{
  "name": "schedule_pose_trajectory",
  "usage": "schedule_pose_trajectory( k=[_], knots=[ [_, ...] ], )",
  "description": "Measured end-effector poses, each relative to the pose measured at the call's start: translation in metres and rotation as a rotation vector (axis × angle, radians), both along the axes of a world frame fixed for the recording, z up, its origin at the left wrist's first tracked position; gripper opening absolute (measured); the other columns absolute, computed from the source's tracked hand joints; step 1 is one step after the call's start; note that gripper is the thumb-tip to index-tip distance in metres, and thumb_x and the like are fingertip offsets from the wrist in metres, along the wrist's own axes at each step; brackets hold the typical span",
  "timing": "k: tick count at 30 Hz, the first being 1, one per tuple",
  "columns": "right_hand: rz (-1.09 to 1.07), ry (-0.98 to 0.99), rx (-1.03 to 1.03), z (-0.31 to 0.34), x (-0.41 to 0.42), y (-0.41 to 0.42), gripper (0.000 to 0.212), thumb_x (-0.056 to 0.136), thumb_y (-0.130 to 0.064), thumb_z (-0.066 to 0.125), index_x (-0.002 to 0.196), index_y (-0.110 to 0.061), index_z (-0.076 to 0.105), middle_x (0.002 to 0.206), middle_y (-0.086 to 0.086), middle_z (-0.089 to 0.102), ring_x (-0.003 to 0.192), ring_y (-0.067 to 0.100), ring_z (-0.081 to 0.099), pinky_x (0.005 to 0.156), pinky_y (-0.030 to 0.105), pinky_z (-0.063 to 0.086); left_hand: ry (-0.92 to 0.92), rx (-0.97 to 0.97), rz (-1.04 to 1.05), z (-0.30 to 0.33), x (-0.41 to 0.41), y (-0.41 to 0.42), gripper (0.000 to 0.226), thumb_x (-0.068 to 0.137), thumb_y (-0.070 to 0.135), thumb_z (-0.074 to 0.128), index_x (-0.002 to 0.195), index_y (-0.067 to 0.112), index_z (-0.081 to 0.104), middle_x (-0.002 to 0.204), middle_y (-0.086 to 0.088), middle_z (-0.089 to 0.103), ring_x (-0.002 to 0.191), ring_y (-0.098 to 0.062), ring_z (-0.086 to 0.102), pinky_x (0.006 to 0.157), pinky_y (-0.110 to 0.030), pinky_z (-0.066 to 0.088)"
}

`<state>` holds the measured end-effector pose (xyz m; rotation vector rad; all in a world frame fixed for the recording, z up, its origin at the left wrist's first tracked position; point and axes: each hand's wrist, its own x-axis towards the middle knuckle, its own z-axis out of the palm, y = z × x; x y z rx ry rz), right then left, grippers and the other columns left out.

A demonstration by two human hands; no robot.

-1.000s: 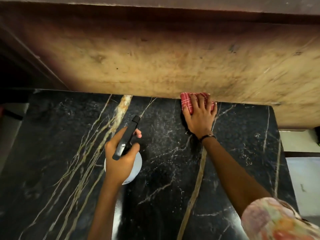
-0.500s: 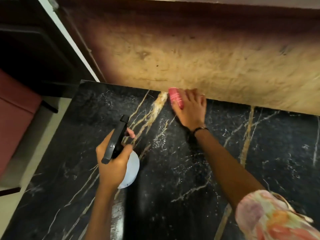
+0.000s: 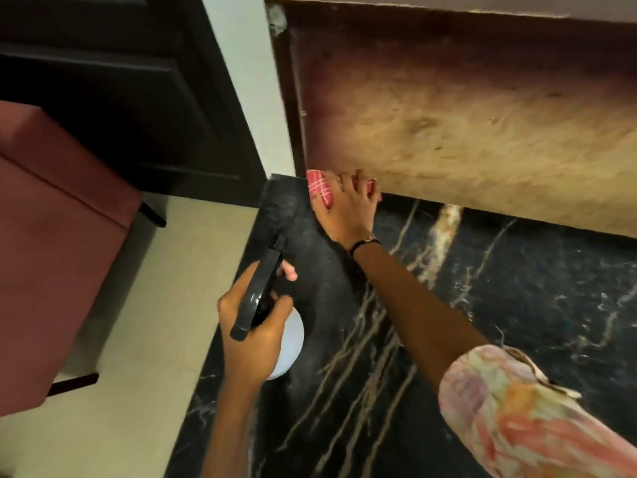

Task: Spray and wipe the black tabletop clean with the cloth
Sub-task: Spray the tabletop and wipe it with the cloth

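The right hand (image 3: 348, 208) presses a red checked cloth (image 3: 319, 189) flat against the black table (image 3: 517, 305) at its far left corner, where the table meets the worn brown wooden panel (image 3: 482, 132) standing along its far edge. The fingers lie spread over the cloth, which shows at both sides of the hand; the grip is a flat press, not a curl. A dark band (image 3: 363, 243) circles that wrist, and a flowered sleeve (image 3: 517, 408) covers the upper arm. The left hand (image 3: 253, 329) holds a spray bottle (image 3: 289, 343) above the table's left edge, its grip closed round the black trigger head (image 3: 258, 291), with the white body below. A reddish-brown seat (image 3: 51, 236) stands on the pale floor (image 3: 155, 322) left of the table.
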<state>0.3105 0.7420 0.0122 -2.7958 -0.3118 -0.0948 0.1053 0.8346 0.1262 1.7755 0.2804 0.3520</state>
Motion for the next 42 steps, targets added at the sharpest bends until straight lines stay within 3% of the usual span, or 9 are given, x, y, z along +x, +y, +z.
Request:
schedule_pose_trajectory(
  k=[4,7,12,20,24,28,35,38,42],
  knots=[
    [0.091,-0.003,0.013,0.000,0.012,0.080,0.062,0.084,-0.055,0.036,0.136,-0.023,0.049,0.132,0.005,0.056,0.132,0.035,0.037,0.109,0.055,0.018,0.000,0.001,0.067,-0.005,-0.009,0.042,0.027,0.066,0.020,0.050,0.088,0.015,0.064,0.072,0.011,0.062,0.046,-0.002,0.046,0.054,-0.013,0.038],
    [0.227,-0.058,-0.004,-0.003,0.009,0.109,0.055,0.085,-0.053,0.045,0.129,-0.022,0.054,0.132,0.004,0.055,0.134,0.033,0.036,0.109,0.054,0.020,0.014,0.023,0.119,-0.006,-0.015,0.067,0.030,0.066,0.023,0.050,0.089,0.010,0.063,0.058,0.021,0.057,0.040,-0.005,0.041,0.051,-0.011,0.036],
    [0.355,-0.139,0.011,-0.002,-0.023,0.102,0.041,0.084,-0.047,0.054,0.112,-0.020,0.065,0.129,0.003,0.058,0.136,0.031,0.036,0.111,0.055,0.020,0.036,-0.014,0.213,-0.005,-0.032,0.090,0.029,0.064,0.024,0.050,0.088,0.014,0.063,0.057,0.020,0.055,0.039,-0.011,0.035,0.048,-0.019,0.034],
    [0.765,-0.057,-0.131,0.004,-0.079,0.078,0.054,0.085,-0.060,0.038,0.124,-0.028,0.058,0.136,0.000,0.053,0.139,0.026,0.031,0.115,0.054,0.020,0.075,-0.061,0.308,-0.010,-0.076,0.098,0.027,0.061,0.024,0.049,0.083,0.017,0.062,0.071,-0.001,0.060,0.039,-0.016,0.032,0.047,-0.024,0.028],
    [0.648,-0.033,-0.180,0.016,-0.041,0.084,0.062,0.085,-0.061,0.027,0.122,-0.023,0.059,0.137,0.003,0.052,0.141,0.027,0.027,0.115,0.058,0.014,0.102,-0.051,0.354,-0.011,-0.107,0.094,0.025,0.063,0.012,0.050,0.083,0.020,0.063,0.066,-0.009,0.056,0.040,-0.021,0.030,0.047,-0.025,0.027],
    [0.620,-0.031,-0.183,0.010,-0.077,0.084,0.059,0.088,-0.056,0.027,0.126,-0.023,0.057,0.139,0.003,0.051,0.141,0.031,0.028,0.115,0.059,0.013,0.071,-0.044,0.400,-0.011,-0.141,0.085,0.023,0.064,0.021,0.050,0.083,0.024,0.063,0.063,-0.015,0.051,0.039,-0.028,0.029,0.046,-0.025,0.026],
    [0.769,-0.059,-0.077,-0.004,-0.208,0.056,0.057,0.093,-0.053,0.036,0.145,-0.029,0.039,0.154,-0.001,0.033,0.147,0.026,0.017,0.119,0.053,0.008,0.056,-0.068,0.493,-0.009,-0.194,0.074,0.025,0.066,0.005,0.051,0.086,0.015,0.062,0.071,0.009,0.061,0.040,-0.013,0.033,0.048,-0.019,0.030],
    [0.823,-0.057,-0.108,0.001,-0.197,0.051,0.061,0.092,-0.058,0.032,0.145,-0.028,0.039,0.154,-0.001,0.033,0.146,0.025,0.019,0.118,0.054,0.013,0.047,-0.079,0.514,-0.007,-0.214,0.079,0.024,0.063,0.020,0.050,0.084,0.020,0.062,0.074,0.008,0.061,0.041,-0.016,0.033,0.049,-0.022,0.031],
    [0.696,-0.016,-0.202,0.010,-0.155,0.086,0.062,0.089,-0.062,0.028,0.129,-0.022,0.054,0.144,0.006,0.046,0.143,0.029,0.025,0.115,0.061,0.012,0.043,-0.062,0.537,-0.009,-0.237,0.093,0.025,0.064,0.021,0.049,0.083,0.031,0.061,0.076,0.010,0.062,0.041,-0.018,0.036,0.049,-0.021,0.033]
  ],
)
